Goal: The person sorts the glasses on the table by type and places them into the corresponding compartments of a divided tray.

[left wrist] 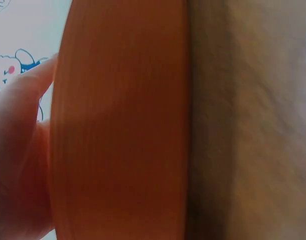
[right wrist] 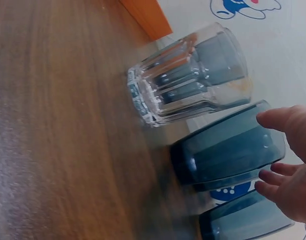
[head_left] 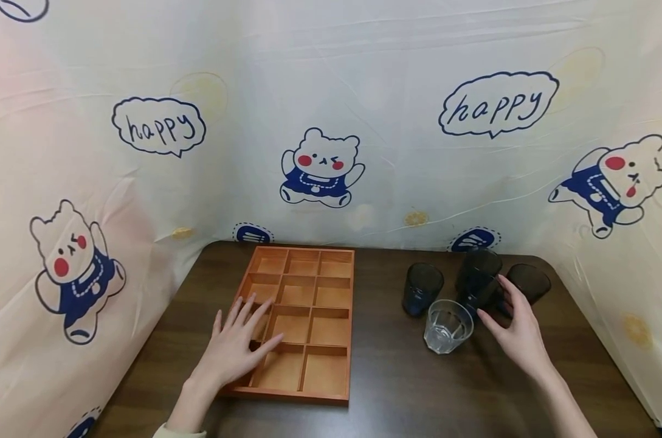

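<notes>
My left hand (head_left: pixel 234 350), fingers spread, lies over the left side of a divided wooden tray (head_left: pixel 322 398). The tray's orange-brown side (left wrist: pixel 123 120) fills much of the left wrist view, with part of the hand (left wrist: pixel 15 135) beyond it. On the right, my right hand (head_left: pixel 519 334) is at a dark blue glass (head_left: pixel 475 295), thumb and fingers parted around its upper end. In the right wrist view the thumb (right wrist: pixel 283 120) is right at that blue glass's rim (right wrist: pixel 223 147). A clear faceted glass (head_left: pixel 448 328) stands upright just left of the hand.
More dark blue glasses stand close by: one to the left (head_left: pixel 422 289), one at the right (head_left: pixel 530 283) and one behind (head_left: pixel 481 264). A patterned curtain (head_left: pixel 396 170) surrounds the dark wooden table (head_left: pixel 385 377) at the back and sides.
</notes>
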`<state>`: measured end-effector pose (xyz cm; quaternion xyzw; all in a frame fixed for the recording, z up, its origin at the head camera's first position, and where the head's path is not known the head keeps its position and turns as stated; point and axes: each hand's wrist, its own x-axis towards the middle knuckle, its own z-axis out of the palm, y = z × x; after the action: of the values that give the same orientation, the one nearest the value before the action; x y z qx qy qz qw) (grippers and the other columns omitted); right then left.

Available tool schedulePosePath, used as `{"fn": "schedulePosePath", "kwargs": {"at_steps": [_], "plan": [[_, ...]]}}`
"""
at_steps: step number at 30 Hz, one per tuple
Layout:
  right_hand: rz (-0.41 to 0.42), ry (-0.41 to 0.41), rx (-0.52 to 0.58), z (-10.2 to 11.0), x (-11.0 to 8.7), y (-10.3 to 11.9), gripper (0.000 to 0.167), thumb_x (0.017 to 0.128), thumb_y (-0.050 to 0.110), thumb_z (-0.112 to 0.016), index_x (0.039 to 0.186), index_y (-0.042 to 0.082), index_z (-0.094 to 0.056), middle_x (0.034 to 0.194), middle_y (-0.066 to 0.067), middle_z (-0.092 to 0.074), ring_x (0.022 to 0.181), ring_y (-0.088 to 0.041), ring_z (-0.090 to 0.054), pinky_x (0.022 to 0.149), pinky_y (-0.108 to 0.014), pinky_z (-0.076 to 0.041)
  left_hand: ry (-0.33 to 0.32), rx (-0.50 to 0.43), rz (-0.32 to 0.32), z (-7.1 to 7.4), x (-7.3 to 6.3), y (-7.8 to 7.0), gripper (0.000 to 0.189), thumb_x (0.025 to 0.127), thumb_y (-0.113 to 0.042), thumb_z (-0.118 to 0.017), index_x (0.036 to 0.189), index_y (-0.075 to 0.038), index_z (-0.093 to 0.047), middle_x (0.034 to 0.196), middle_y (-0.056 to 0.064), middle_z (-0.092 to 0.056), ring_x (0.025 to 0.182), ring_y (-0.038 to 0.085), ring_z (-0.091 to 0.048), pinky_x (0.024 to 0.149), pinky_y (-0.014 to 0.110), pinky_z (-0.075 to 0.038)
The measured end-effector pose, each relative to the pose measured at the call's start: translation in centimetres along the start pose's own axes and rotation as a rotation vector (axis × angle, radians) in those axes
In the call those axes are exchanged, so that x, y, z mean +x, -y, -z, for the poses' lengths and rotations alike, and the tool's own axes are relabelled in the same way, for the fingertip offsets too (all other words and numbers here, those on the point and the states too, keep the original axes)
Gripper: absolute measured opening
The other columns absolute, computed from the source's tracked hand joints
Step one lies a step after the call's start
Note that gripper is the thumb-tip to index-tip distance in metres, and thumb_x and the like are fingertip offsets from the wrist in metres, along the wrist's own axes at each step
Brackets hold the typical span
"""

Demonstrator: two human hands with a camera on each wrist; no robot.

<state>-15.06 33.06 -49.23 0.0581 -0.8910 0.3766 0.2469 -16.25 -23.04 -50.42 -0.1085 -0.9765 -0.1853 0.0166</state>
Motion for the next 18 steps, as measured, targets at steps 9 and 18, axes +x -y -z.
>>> {"fn": "schedulePosePath", "kwargs": {"at_steps": [9,18], "plan": [[-0.117,0.009,0.037,-1.1,-0.4,-0.5,0.091,0.091,-0.006,-0.083,0.166,-0.007,-0.032,0.151,-0.046,-0.05,0.129,-0.065,-0.058,0.095,0.012,-0.027,-0.003,-0.001,-0.007,-0.5,-1.2,1.5,0.084,0.101,-0.072,-0.063,0.172,-0.034,-0.039,0.183,0.018,-0.027,0.17,0.048,-0.018,0.126,0.087,-0.013],[-0.235,0.047,0.089,-1.3,-0.4,-0.6,0.1,0.096,0.004,-0.083,0.172,-0.004,-0.018,0.157,-0.047,-0.045,0.139,-0.067,-0.051,0.093,0.012,-0.031,-0.005,0.017,-0.025,-1.1,-1.1,2.0,0.085,0.1,-0.072,-0.064,0.172,-0.036,-0.037,0.184,0.016,-0.023,0.171,0.047,-0.016,0.129,0.084,-0.014]]}}
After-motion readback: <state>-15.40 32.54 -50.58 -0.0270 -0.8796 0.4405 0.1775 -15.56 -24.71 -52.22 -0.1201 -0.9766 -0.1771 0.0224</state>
